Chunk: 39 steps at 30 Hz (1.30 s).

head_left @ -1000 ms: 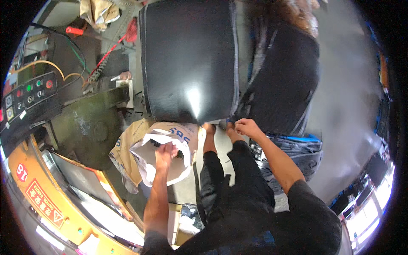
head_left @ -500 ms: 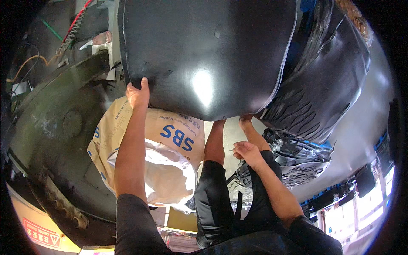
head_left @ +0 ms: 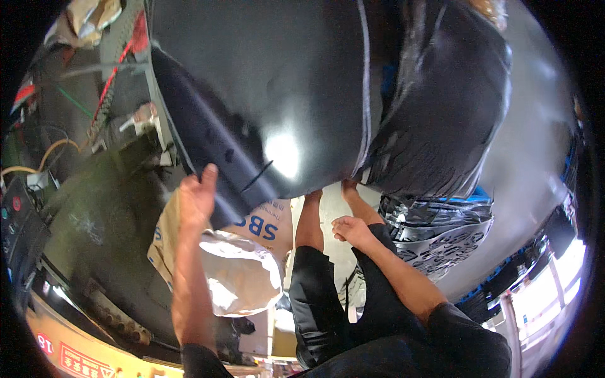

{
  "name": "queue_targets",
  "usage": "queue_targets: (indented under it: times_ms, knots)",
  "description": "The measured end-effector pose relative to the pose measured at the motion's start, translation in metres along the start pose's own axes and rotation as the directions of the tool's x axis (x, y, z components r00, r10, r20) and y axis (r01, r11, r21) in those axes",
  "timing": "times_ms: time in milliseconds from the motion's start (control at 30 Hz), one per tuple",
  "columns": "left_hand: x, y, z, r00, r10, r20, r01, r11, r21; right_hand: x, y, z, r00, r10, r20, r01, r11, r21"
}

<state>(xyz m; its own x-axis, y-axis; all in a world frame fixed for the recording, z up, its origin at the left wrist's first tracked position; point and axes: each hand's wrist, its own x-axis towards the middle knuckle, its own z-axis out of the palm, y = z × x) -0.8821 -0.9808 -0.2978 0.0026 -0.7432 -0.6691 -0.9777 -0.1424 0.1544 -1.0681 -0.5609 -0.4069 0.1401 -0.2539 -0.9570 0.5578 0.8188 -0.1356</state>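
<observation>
A large black rubber sheet (head_left: 309,75) hangs in front of me, its lower edge above my legs. My left hand (head_left: 198,198) is closed on its lower left edge, thumb up, and that corner folds toward me. Short dark marks, slits or creases, show beside the fold. Near my right knee, below the sheet and apart from it, my right hand (head_left: 354,231) is closed with the fingers curled. Whatever it may hold is hidden. Under the sheet's left corner stands an open brown paper sack (head_left: 165,252) with a white lining.
More black sheeting (head_left: 441,120) drapes at the right, above a stack of wrinkled black sheets (head_left: 441,242). Dark machinery (head_left: 94,208) fills the left, with a red hose (head_left: 108,88) behind it. An orange panel (head_left: 69,349) lies at the lower left.
My left hand has come down and nearer, folding the sheet's corner toward me over the sack. My right hand has shifted slightly left; the small thin thing at its fingertips no longer shows.
</observation>
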Motion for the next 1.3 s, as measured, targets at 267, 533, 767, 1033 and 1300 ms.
queue_targets:
  times_ms: [267,533,767,1033,1300]
  knots:
    - [-0.263,0.177,-0.039,0.648,0.756,0.091,-0.754,0.654,-0.061,-0.157,-0.2,-0.041,0.888,-0.451,-0.087,0.458,0.862,0.217]
    - [-0.395,0.212,-0.023,0.681,0.719,0.137,-0.727,0.687,0.008,-0.323,-0.348,0.091,0.507,-0.678,0.532,0.615,-0.149,-0.775]
    - [-0.397,0.243,-0.069,0.93,0.363,-0.067,-0.349,0.807,-0.477,-0.344,-0.456,0.124,0.799,-0.544,0.258,0.277,-0.048,-0.96]
    - [-0.463,0.207,-0.13,0.844,0.467,-0.262,-0.528,0.808,-0.26,-0.386,-0.433,0.124,0.695,-0.68,0.235,0.641,0.439,-0.629]
    - [-0.557,0.149,-0.119,0.631,0.691,-0.351,-0.721,0.69,0.062,-0.443,-0.329,0.074,0.487,-0.829,0.274,0.873,0.462,-0.155]
